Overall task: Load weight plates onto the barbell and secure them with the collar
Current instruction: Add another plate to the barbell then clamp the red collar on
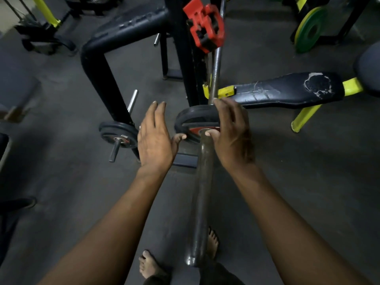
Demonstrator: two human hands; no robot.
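A dark barbell sleeve runs from the bottom centre up toward the rack. A black weight plate with a red centre sits on the sleeve near its inner end. My right hand rests on the plate's right side, fingers spread over its rim and thumb at the sleeve. My left hand is flat and open just left of the plate, its thumb tip near the rim. A red collar hangs on the rack upright above, apart from both hands.
A black rack frame stands at left, with small plates on a storage peg. A worn black bench pad with yellow legs lies at right. A green plate stands at the far right. My bare feet are on the grey floor.
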